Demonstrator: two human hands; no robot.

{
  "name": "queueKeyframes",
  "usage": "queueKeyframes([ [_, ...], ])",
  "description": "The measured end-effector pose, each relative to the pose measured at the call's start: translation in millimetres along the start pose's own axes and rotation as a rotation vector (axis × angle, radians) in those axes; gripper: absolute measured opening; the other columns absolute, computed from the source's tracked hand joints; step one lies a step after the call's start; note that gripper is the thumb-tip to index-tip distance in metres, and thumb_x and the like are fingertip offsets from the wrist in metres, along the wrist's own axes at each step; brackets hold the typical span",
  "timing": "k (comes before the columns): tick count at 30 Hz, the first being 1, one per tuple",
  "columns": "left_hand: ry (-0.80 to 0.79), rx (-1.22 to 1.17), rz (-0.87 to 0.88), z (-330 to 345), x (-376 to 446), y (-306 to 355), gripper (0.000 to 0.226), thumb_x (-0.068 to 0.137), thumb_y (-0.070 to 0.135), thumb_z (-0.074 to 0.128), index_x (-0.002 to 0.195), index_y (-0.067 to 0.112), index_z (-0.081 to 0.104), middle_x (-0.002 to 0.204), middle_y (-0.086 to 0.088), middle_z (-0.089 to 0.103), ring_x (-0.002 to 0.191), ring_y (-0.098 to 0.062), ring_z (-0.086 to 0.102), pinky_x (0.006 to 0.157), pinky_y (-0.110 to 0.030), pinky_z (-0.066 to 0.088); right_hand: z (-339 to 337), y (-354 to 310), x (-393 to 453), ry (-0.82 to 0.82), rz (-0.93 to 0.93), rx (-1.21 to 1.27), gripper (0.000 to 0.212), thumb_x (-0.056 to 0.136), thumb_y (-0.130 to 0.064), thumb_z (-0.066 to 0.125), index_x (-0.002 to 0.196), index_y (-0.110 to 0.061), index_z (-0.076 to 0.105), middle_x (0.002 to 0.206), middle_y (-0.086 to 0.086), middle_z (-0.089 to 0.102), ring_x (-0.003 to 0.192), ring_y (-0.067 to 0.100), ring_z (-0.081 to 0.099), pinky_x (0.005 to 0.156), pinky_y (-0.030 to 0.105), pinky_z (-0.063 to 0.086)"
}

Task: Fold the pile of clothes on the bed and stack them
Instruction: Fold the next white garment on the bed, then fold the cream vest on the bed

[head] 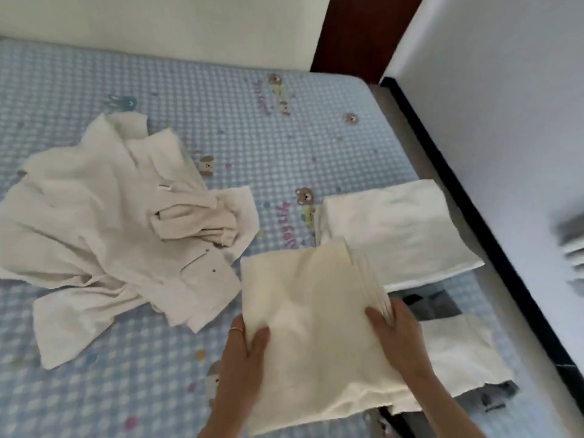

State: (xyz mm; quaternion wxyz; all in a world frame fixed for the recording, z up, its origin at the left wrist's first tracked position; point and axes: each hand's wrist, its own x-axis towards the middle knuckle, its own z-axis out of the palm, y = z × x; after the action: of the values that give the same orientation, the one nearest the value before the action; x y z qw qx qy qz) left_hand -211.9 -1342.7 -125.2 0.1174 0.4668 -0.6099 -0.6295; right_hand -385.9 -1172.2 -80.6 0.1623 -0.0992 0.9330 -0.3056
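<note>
- Writing: pink lettering printed on the bed sheet (pixel 221 121) beside bear cartoons, one patch near the headboard and one just left of the folded stack; too blurred to read. A small white tag (pixel 165 187) shows on the loose pile; nothing legible on it.
- Bed: blue-and-white checked sheet with bear and rabbit prints. Cream padded headboard (pixel 158 23) along the far edge.
- Unfolded pile (pixel 104 229): crumpled off-white garments at the left of the bed, one with small dark buttons on a pocket flap.
- Cream folded garment (pixel 309 327): in front of the person, near the bed's right edge, held up by both sides; its far corner overlaps the near edge of the white folded stack (pixel 398 229), which lies flat toward the right side of the bed.
- Another white folded piece (pixel 464 358) lies to the right of the held garment, over something dark grey (pixel 433 303) that shows at its edges.
- Left hand (pixel 243 352): grips the garment's left edge, thumb on top, fingers tucked beneath. A thin ring (pixel 237 329) on one finger.
- Right hand (pixel 398 336): clasps the right edge, fingers curled round the layered fold, forearm running down to the lower right.
- Beyond the bed's right side: dark edge strip and pale wall (pixel 505 90).
</note>
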Motion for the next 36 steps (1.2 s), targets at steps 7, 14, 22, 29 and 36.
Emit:
queueKeyframes([
  [7, -0.09, -0.134, 0.109, 189.3, 94.7, 104.7, 0.027, 0.095, 0.017, 0.05, 0.122, 0.014, 0.048, 0.114, -0.003, 0.061, 0.094, -0.015, 0.06, 0.078, -0.025, 0.047, -126.9, 23.9, 197.2, 0.151, -0.054, -0.118, 0.028, 0.089, -0.027, 0.062, 0.097, -0.002, 0.053, 0.094, 0.017, 0.061, 0.087, 0.033, 0.057, 0.076, 0.041, 0.044],
  [14, -0.383, 0.771, 0.401, 274.2, 152.2, 65.4, 0.08, 0.096, 0.028, 0.049, 0.15, 0.026, -0.011, 0.157, -0.002, -0.017, 0.146, -0.024, 0.0, 0.117, -0.03, 0.01, -109.9, 85.2, 287.0, 0.01, -0.141, -0.691, 0.079, 0.094, -0.045, 0.049, 0.152, -0.02, 0.001, 0.159, 0.01, 0.001, 0.145, 0.033, 0.012, 0.113, 0.049, 0.021],
  [22, -0.2, 0.901, 0.609, 175.8, 167.0, 20.3, 0.058, 0.079, 0.029, 0.073, 0.13, 0.01, 0.054, 0.144, -0.017, 0.043, 0.133, -0.027, 0.043, 0.108, -0.039, 0.036, -55.8, 125.3, 289.0, -0.047, -0.077, -0.736, 0.06, 0.097, -0.04, 0.039, 0.15, -0.016, 0.022, 0.16, 0.006, 0.013, 0.146, 0.026, 0.014, 0.114, 0.055, 0.019],
  [29, 0.557, 0.994, 0.333, -60.7, 271.9, 38.7, 0.072, 0.069, 0.008, 0.08, 0.131, -0.007, 0.047, 0.137, -0.036, 0.038, 0.129, -0.05, 0.036, 0.106, -0.057, 0.033, 55.5, -17.8, 199.3, -0.057, -0.418, -0.241, 0.042, 0.094, -0.023, 0.055, 0.135, -0.017, 0.051, 0.14, 0.004, 0.052, 0.127, 0.021, 0.051, 0.101, 0.036, 0.04],
  [36, 0.351, 0.602, 0.0, -127.0, 308.1, 21.1, 0.024, 0.087, 0.015, 0.061, 0.106, 0.001, 0.059, 0.101, -0.018, 0.066, 0.096, -0.035, 0.062, 0.079, -0.041, 0.047, 208.6, -159.8, 173.0, -0.469, -0.533, -0.096, 0.055, 0.098, -0.034, 0.047, 0.148, -0.022, 0.027, 0.152, -0.006, 0.033, 0.138, 0.009, 0.033, 0.108, 0.019, 0.024],
])
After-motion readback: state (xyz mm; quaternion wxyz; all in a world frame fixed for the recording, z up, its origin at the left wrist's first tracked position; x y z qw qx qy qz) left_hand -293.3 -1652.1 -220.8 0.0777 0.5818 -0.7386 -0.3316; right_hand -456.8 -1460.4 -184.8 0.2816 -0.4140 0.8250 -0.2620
